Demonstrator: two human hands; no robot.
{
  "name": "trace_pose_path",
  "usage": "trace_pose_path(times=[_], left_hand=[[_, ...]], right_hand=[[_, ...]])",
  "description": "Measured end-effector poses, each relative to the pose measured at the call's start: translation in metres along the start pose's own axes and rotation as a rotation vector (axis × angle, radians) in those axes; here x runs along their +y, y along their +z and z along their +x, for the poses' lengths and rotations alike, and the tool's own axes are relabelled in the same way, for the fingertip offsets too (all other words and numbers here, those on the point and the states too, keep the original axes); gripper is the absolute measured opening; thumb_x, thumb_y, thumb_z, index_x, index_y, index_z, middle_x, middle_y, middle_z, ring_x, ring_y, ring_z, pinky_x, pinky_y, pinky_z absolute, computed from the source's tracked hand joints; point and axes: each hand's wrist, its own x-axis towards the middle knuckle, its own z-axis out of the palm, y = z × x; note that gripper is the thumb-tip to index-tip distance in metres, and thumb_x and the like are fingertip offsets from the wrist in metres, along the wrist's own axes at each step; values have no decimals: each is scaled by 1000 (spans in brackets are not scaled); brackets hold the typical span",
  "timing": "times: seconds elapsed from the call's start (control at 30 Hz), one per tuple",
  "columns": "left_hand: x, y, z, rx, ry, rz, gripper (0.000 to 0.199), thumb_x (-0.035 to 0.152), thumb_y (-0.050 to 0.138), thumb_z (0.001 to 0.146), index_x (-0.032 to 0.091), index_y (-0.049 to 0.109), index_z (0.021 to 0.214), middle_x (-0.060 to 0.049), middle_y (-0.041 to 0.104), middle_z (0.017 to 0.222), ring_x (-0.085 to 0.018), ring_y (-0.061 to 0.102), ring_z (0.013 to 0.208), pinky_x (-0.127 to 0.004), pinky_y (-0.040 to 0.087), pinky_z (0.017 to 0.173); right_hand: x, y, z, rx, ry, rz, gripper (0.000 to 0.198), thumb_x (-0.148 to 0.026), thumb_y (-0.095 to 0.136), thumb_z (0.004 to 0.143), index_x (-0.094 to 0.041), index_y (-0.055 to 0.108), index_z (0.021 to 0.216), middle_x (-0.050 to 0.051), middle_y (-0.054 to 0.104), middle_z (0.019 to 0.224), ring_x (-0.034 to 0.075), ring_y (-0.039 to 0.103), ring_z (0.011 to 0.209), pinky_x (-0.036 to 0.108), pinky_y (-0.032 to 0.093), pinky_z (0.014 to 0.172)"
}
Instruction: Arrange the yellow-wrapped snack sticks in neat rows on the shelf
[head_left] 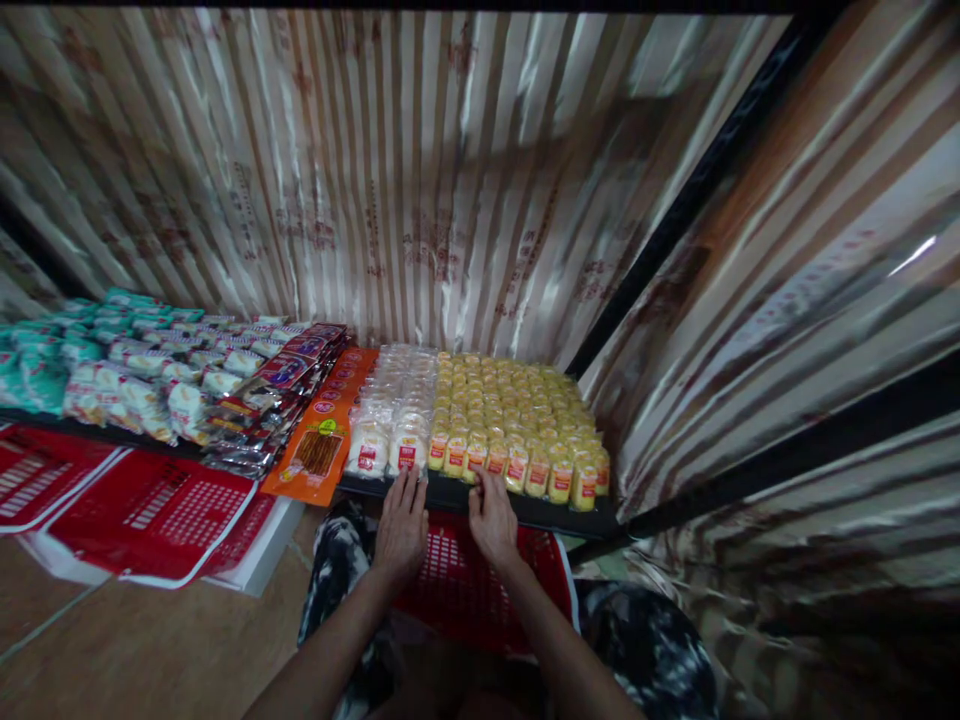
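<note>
My left hand (403, 522) rests at the shelf's front edge, its fingers stretched toward a white packet (407, 452) with a red label. Its fingertips appear to touch the bottom of that packet. To its right, my right hand (493, 518) is at the front of the yellow packets (517, 462), fingers slightly bent and apart, fingertips at the lower front row. Neither hand holds anything that I can see. The yellow packets stand in tight rows, with rows of clear-wrapped white packets (409, 390) beside them.
An orange snack bag (321, 440) overhangs the black shelf (540, 510) on the left. Farther left lie dark packets (259, 410), white packets (146, 395) and teal packets (45, 370). Red printed bags (150, 515) hang below. A striped sheet (450, 200) covers the back; a black post (675, 200) rises at right.
</note>
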Motion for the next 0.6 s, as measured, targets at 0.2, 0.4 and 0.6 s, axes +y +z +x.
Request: trace_pose_path(times=[0.2, 0.4, 0.6], left_hand=[[5, -1, 5, -27, -8, 24, 46, 15, 37, 86, 10, 41, 132, -13, 30, 146, -25, 18, 138, -43, 32, 107], [11, -2, 6, -45, -49, 9, 46, 15, 37, 86, 12, 42, 132, -12, 27, 148, -25, 17, 138, -45, 31, 107], [11, -1, 1, -115, -126, -7, 46, 16, 36, 86, 11, 41, 132, -14, 25, 148, -26, 18, 138, -47, 31, 106]], right_hand=[[3, 0, -1, -3, -10, 43, 38, -21, 36, 81, -22, 51, 117, 4, 55, 94, 16, 56, 84, 31, 49, 78], [8, -3, -3, -49, -29, 92, 41, -20, 37, 80, -24, 49, 119, 3, 54, 98, 16, 57, 86, 31, 50, 77], [14, -1, -3, -59, -49, 166, 44, -19, 39, 77, -23, 50, 120, 4, 56, 97, 17, 57, 87, 34, 49, 82]])
